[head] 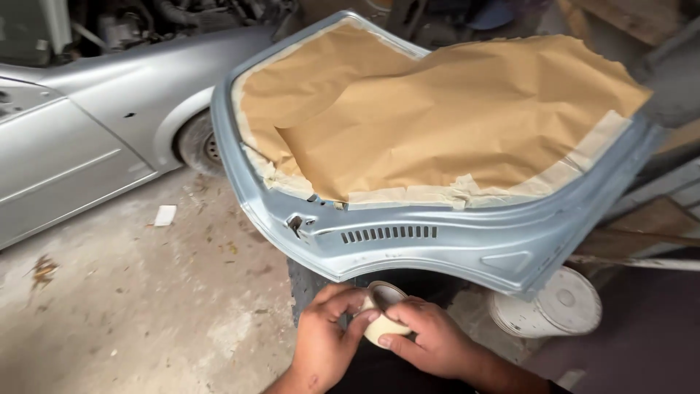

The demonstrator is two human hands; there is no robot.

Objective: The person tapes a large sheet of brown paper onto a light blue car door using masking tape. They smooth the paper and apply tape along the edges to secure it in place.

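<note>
A light blue car body panel (pixel 437 244) lies flat in front of me, its middle covered with brown masking paper (pixel 437 117) taped down along the edges with cream tape. Below its near edge, both my hands hold a roll of cream masking tape (pixel 383 310). My left hand (pixel 324 339) grips the roll's left side with fingers at its rim. My right hand (pixel 430 339) wraps the right side, thumb on the roll.
A silver car (pixel 80 138) with its front wheel (pixel 200 146) stands at the left. A white bucket (pixel 550 306) sits under the panel's right end. Dirty concrete floor (pixel 146 292) with a scrap of paper (pixel 165 215) lies at the left. Wooden boards lean at the right.
</note>
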